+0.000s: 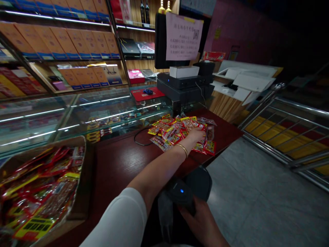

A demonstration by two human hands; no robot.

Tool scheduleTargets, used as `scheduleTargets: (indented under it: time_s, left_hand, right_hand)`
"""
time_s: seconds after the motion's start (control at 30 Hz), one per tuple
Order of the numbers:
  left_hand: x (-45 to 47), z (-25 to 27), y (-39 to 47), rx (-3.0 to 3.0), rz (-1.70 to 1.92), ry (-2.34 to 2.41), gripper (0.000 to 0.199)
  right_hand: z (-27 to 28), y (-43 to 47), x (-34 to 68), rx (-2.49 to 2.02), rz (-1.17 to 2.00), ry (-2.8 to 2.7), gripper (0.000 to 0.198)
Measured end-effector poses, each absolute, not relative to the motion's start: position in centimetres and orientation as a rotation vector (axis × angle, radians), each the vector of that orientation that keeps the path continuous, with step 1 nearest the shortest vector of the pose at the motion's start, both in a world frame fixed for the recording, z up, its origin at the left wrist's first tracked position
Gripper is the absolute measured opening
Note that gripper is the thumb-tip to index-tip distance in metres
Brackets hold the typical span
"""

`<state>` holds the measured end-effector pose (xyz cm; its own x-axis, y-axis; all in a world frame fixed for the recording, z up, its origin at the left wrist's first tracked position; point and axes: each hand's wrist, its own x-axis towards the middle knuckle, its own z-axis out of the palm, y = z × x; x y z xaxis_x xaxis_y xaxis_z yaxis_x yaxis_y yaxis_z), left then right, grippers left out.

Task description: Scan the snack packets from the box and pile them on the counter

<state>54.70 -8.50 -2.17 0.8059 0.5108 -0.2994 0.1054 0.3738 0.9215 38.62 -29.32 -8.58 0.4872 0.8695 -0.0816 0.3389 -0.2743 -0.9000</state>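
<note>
My left hand (196, 135), with a gold bangle (183, 149) at the wrist, reaches across onto a pile of red and yellow snack packets (171, 132) on the dark red-brown counter (123, 163). Its fingers are blurred among the packets, so I cannot tell whether they grip one. Below the counter's edge, my right hand (203, 219) is closed around a black handheld barcode scanner (181, 192) with a lit blue light. My left forearm passes above the scanner. At the left stands an open cardboard box (83, 171) filled with more such packets.
Behind the counter are a glass display case (108, 111), a monitor with a paper notice (183, 37), and a black till unit (183, 85). A dark rounded thing (203, 181) shows beside the scanner. Metal railings (288, 133) stand at the right; boxed goods (61, 41) fill the shelves.
</note>
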Motion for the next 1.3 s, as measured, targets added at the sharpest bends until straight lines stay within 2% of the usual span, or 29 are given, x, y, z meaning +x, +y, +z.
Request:
scheduleTargets:
  time_s: [0.1,0.23,0.33,0.4,0.5,0.6,0.73,0.9,1.0,1.1,1.23,1.3]
  left_hand:
    - [49.5,-2.5,-7.5,1.257,0.363,0.587,0.045]
    - [35.3,-2.4,-5.4,1.612,0.648,0.589,0.038]
    - [22.4,-1.7,-4.5,1.825,0.905,0.85,0.032]
    - [14.2,-1.3,-4.2,1.948,1.007,1.195,0.032]
    - [3.9,-0.8,-3.7,2.15,0.889,1.814,0.035]
    - [-2.0,-0.7,-3.2,2.243,0.443,2.144,0.04]
    - [-2.6,-1.0,-2.7,2.217,0.05,2.037,0.041]
    - [-0.1,-1.8,-1.8,2.263,-0.012,2.052,0.048]
    - [0.3,-2.0,-1.5,2.245,-0.038,2.002,0.037]
    - [0.4,-1.2,-2.2,2.275,0.222,1.926,0.025]
    - [2.8,1.1,-4.7,2.093,0.835,1.759,0.033]
    - [5.2,1.7,-6.0,1.937,0.932,1.482,0.04]
  right_hand:
    - [-8.5,-29.1,38.4,-1.868,0.728,-1.023,0.029]
    - [-9.4,-29.1,37.5,-1.874,0.728,-1.091,0.03]
    - [-11.0,-29.4,37.4,-1.965,0.629,-1.051,0.039]
    - [-12.3,-29.2,38.2,-2.052,0.611,-1.081,0.045]
    - [-13.7,-28.4,39.4,-2.067,0.708,-1.251,0.049]
    - [-13.8,-27.8,39.7,-2.021,0.689,-1.364,0.047]
    - [-13.2,-27.6,38.7,-1.927,0.612,-1.469,0.046]
    - [-13.8,-28.0,38.4,-1.942,0.589,-1.511,0.044]
    - [-14.0,-28.3,38.8,-1.96,0.609,-1.506,0.042]
    - [-13.8,-28.4,39.1,-1.977,0.603,-1.476,0.041]
    - [-13.1,-28.5,38.5,-1.992,0.528,-1.382,0.041]
    - [-12.8,-28.7,38.0,-1.971,0.504,-1.338,0.042]
